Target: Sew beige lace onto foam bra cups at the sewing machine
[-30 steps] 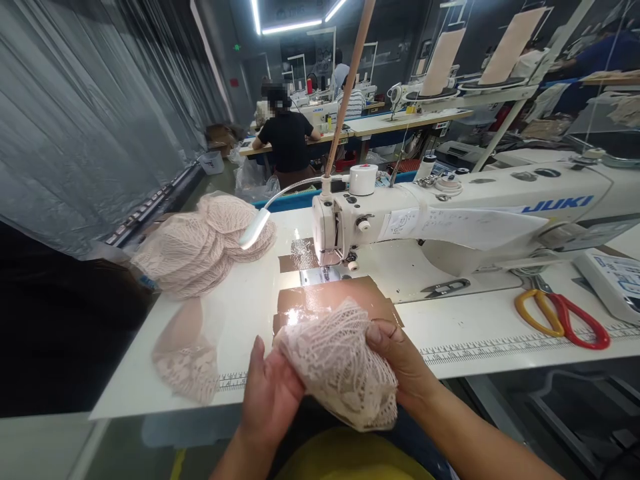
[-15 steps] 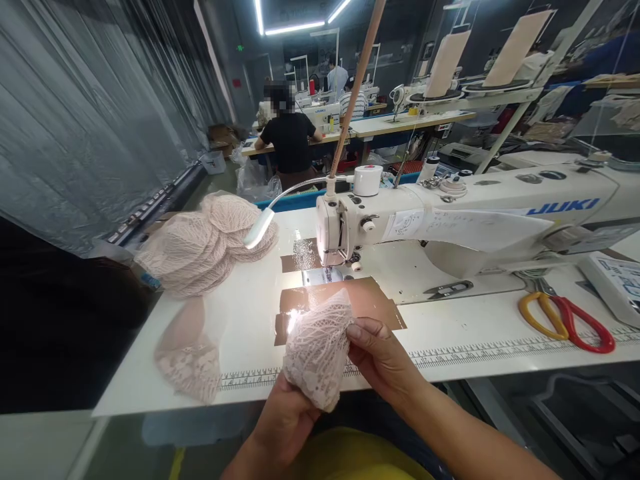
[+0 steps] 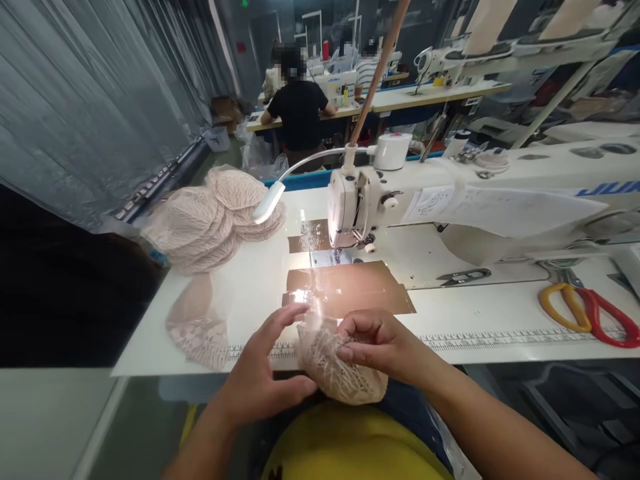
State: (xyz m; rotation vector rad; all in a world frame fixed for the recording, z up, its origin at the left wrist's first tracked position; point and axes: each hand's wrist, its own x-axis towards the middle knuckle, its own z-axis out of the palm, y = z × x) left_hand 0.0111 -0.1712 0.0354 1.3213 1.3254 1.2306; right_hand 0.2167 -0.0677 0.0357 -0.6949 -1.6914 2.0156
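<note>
A pale pink lace piece (image 3: 343,373), rounded like a cup, is in front of me at the table's near edge. My right hand (image 3: 377,343) pinches its upper part between thumb and fingers. To its left, my left hand (image 3: 267,363) is open, thumb and fingers apart around the lace's left side; whether the fingertips touch it I cannot tell. Another lace piece (image 3: 200,327) with a plain upper part lies flat on the table at the left. Behind the hands stands a white sewing machine (image 3: 350,207), its lit needle area over brown tape (image 3: 350,287).
A stack of lace pieces (image 3: 195,227) lies at the back left, beside a small lamp (image 3: 270,202). Thread snips (image 3: 465,276) and yellow-and-red scissors (image 3: 590,313) lie to the right. A printed ruler (image 3: 480,340) runs along the front edge. A person in black (image 3: 297,117) sits further back.
The lace piece has been turned and lowered towards me. My left hand has let go and spread its fingers. My right hand has shifted its pinch. The view has moved slightly.
</note>
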